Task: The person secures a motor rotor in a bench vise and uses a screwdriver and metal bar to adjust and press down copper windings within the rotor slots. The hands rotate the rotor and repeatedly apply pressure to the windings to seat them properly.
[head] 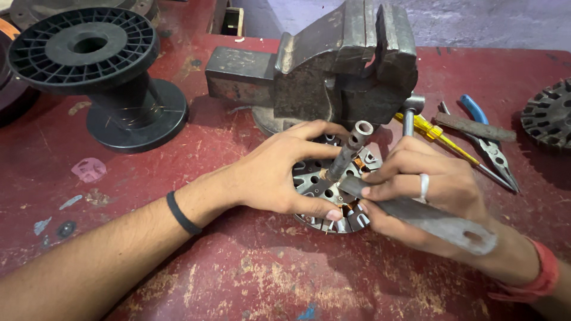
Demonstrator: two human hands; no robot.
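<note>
The round slotted core [330, 193] lay flat between both hands, below the vise [345, 65]; left hand [279, 172] clamped its rim, right hand [428, 190] gripped a flat bar [428, 219] pointing toward ten o'clock, beside the upright tube [351, 151]

Scratched, worn red paint on bench [250, 279]; dull grey metal vise [333, 65]; matt black plastic spool [89, 53]; bare steel stator [333, 190].
</note>
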